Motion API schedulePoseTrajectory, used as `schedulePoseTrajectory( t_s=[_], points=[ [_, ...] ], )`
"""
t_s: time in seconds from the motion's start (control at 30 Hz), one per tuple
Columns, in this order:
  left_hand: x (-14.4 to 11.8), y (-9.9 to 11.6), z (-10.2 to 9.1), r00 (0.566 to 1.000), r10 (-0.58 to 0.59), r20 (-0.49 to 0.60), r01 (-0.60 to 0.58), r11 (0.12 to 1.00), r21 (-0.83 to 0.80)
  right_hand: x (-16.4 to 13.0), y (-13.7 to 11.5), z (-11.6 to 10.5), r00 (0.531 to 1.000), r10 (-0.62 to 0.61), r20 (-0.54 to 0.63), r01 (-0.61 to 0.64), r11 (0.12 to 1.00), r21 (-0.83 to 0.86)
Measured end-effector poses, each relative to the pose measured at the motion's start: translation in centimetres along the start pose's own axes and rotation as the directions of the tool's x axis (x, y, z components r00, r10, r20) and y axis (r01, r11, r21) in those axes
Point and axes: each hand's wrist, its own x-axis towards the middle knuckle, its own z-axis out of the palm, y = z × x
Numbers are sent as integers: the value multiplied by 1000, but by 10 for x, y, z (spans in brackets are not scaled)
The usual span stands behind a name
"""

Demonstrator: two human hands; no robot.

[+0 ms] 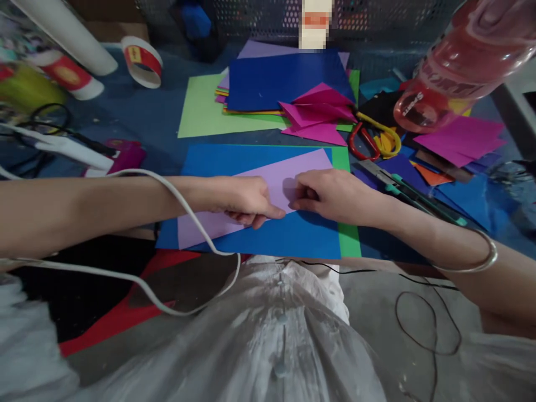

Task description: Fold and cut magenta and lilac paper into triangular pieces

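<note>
The purple paper [285, 174] is laid at a slant on the blue sheet [293, 237], under both hands. The left hand [253, 202] is curled on it, and the right hand [335, 194] is bent with a narrow gap; whether paper is pinched in either grip cannot be told. The paper could be pulled crooked if the white cord [188, 209], looped over the left arm, got snagged. The blue sheet's near side is set by the counter's [157, 125] front edge, so it could be bumped off. Rightward, room is blocked by a cutter [408, 195]; bare counter is seen past the left arm.
</note>
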Motion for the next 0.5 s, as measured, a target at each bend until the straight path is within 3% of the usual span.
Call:
schedulePoseTrajectory(
  t_s=[0.2, 0.5],
  points=[
    [-11, 5, 6, 993, -77, -85, 77, 997, 2, 0, 3, 5, 999, -10, -46, 11, 1000, 16],
    [-13, -13, 15, 983, -62, -175, 48, 995, -83, 1, 8, 8, 995, -43, -89, 38, 998, -58]
  ],
)
